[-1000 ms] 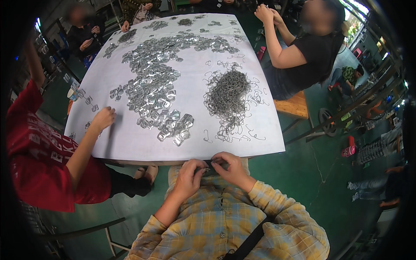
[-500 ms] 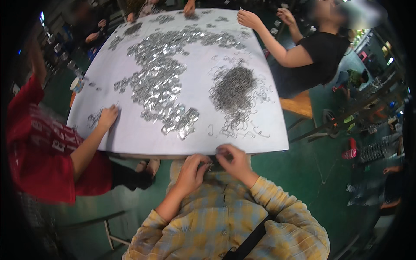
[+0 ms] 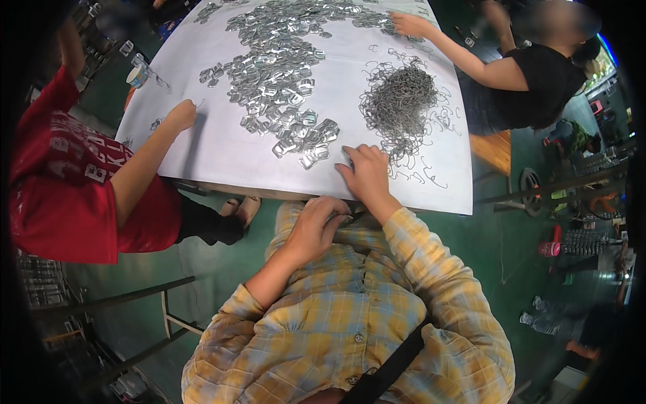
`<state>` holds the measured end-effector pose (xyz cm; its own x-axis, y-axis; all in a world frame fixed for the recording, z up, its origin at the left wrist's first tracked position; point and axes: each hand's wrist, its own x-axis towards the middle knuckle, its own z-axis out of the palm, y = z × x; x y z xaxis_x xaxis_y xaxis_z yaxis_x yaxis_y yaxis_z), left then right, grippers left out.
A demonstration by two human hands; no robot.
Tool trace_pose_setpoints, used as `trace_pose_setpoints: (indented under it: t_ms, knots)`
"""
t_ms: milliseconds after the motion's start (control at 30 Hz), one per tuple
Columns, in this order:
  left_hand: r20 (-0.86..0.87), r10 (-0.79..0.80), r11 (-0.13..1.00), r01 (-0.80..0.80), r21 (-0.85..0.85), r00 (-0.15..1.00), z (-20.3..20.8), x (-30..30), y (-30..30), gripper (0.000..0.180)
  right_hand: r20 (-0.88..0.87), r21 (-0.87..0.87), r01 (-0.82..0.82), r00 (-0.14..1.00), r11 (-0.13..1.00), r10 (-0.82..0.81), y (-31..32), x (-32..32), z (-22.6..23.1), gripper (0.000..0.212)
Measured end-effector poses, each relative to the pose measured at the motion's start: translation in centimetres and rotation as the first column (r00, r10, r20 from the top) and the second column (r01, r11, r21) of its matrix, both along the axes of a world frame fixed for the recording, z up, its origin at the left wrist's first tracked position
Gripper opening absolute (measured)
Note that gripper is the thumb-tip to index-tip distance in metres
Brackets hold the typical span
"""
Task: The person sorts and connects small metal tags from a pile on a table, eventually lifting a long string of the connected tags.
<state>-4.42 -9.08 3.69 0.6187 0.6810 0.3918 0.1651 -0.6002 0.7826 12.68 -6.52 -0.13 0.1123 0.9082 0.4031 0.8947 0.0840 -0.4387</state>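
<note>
Workshop with green floor; white-covered desk across the upper centre of the frame.

Right hand, centre: fingers released and spread over the desk's near edge, thumb and forefinger well apart.

Left hand, below and left of it, just off the desk's edge: fingers curled toward the thumb; whether they grasp anything small, I cannot tell from where I stand.

Wire hooks, one dense grey heap with strays around it: upper right of centre, lowest strays near the right hand.

Flat metal pieces, silvery, many, loosely piled: upper centre, nearest ones just left of the right hand's fingertips.

Co-worker's hand, upper left: raised above the desk, thin wire at its fingertips.

Second co-worker's hand, upper right: at the far pieces.

Paper cup: upper left, by the desk's left edge.

Wooden bench: right, beside the desk.
</note>
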Motion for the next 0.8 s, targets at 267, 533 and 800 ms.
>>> trace_pose_setpoints:
  t_ms: [267,533,800]
  knots:
    - [0.017,0.003,1.0,-0.002,-0.027,1.0,0.1,-0.2,0.2,0.018,0.243,0.004,-0.181,0.954,0.983,0.175,3.5,-2.0,-1.3,0.028]
    - [0.063,0.081,0.987,-0.071,-0.141,0.995,-0.8,-0.1,0.1,0.015,-0.664,-0.001,-0.098,0.744,0.995,0.073,1.4,-0.5,1.4,0.016]
    - [0.136,0.242,0.963,-0.221,-0.155,0.961,-0.7,1.4,0.2,0.011,-0.779,-0.057,-0.172,0.624,0.984,0.064,-4.8,0.3,4.9,0.015]
